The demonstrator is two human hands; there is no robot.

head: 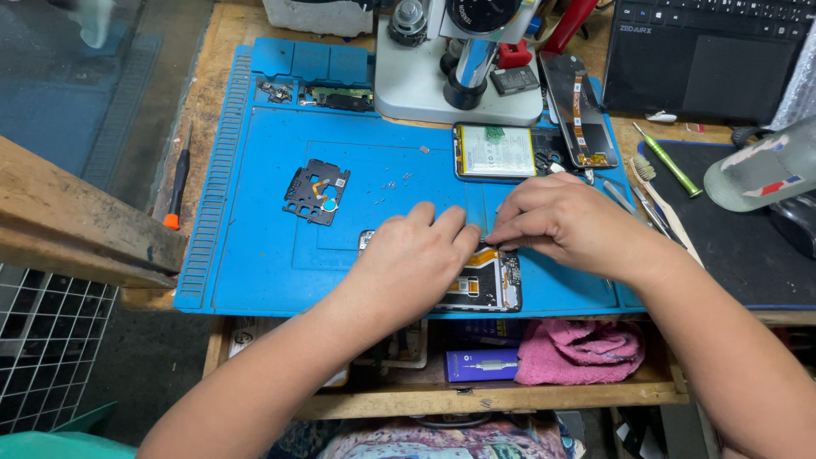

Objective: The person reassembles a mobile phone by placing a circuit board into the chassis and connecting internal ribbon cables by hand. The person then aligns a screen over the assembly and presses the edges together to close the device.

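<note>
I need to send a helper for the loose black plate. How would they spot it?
Start at the blue mat. Left of the hands, the black plate lies alone on its middle. Unlike the opened phone, it is thin, jagged, with a small round blue part.

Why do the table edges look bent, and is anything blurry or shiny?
Head view: the wide lens bows the blue mat and the wooden bench edge. Light is even and shadows soft, with slight glare on the microscope base. Both hands, left and right, look sharp over the opened phone.
</note>
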